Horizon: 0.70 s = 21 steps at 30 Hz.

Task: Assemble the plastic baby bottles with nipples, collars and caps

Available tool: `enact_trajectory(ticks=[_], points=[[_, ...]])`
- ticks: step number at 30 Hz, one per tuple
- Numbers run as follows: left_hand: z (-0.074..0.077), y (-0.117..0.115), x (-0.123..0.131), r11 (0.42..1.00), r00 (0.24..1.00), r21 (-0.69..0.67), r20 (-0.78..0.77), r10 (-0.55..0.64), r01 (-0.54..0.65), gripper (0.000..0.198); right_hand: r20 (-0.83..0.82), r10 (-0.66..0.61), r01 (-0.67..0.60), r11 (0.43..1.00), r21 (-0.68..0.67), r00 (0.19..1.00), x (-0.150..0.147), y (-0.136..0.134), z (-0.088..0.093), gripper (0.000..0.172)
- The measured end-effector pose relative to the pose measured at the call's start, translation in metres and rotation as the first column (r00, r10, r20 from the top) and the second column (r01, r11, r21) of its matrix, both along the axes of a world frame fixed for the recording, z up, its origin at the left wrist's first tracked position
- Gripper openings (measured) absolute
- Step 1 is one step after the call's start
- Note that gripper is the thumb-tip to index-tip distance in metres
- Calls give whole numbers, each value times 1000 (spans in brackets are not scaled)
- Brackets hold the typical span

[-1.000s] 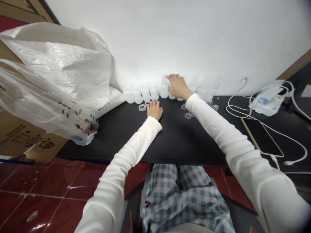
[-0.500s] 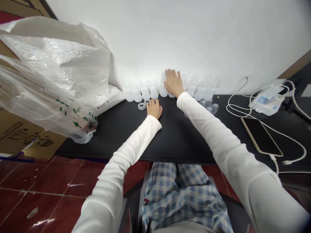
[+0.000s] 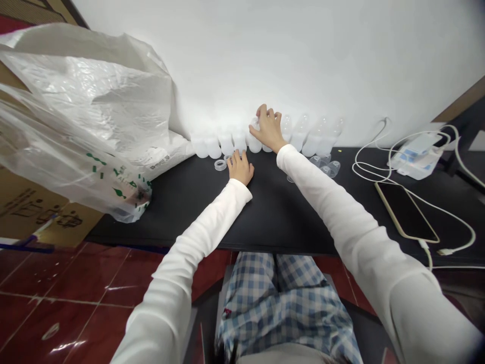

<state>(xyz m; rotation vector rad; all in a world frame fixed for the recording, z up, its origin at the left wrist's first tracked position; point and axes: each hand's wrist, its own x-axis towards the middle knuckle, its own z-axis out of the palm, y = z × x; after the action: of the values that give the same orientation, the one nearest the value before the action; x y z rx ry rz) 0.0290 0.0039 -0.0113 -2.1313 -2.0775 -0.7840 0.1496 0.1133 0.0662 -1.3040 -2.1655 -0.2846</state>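
Observation:
A row of milky white bottles (image 3: 238, 141) stands along the wall at the back of the black table. My right hand (image 3: 270, 131) is at a bottle (image 3: 254, 143) mid-row, its thumb and bent fingers around a clear cap (image 3: 255, 123) at the top; the hand partly hides the contact. Farther right, several bottles wear tall clear domed caps (image 3: 303, 124). My left hand (image 3: 241, 168) lies palm down on the table with fingers spread, its fingertips over small translucent rings, partly covered. One ring (image 3: 220, 165) shows just left of it.
Loose clear domed caps (image 3: 333, 169) lie right of my right forearm. A phone (image 3: 407, 212), white cables (image 3: 373, 165) and a white box (image 3: 416, 155) occupy the table's right side. At left are a large white bag (image 3: 102, 86), a clear printed bag (image 3: 125, 202) and a cardboard box (image 3: 34, 212).
My right hand's fingers have bent and its thumb has moved out to the left around the bottle top. My left hand has stayed nearly still, fingers slightly farther forward.

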Motion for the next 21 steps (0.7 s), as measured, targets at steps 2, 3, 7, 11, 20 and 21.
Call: enact_trajectory(ticks=[2, 3, 7, 11, 20, 21], points=[[2, -1, 2, 999, 1000, 18, 14, -27, 27, 67, -26, 24, -24, 1000, 2, 999, 4, -13, -1, 52], [2, -2, 3, 998, 999, 28, 17, -51, 50, 71, -46, 40, -40, 999, 6, 998, 6, -22, -2, 52], [2, -6, 9, 984, 984, 40, 41, -175, 173, 83, -193, 80, -71, 996, 54, 978, 26, -72, -15, 54], [2, -10, 14, 941, 936, 72, 105, -336, 330, 65, -381, 61, -29, 996, 90, 923, 57, -124, -44, 50], [-1, -9, 11, 782, 801, 273, 60, -596, 561, 55, -625, -49, 42, 999, -26, 779, 108, -141, -82, 36], [-1, -10, 11, 763, 782, 290, 69, -619, 578, 58, -624, -45, 20, 999, -47, 780, 110, -137, -84, 39]])
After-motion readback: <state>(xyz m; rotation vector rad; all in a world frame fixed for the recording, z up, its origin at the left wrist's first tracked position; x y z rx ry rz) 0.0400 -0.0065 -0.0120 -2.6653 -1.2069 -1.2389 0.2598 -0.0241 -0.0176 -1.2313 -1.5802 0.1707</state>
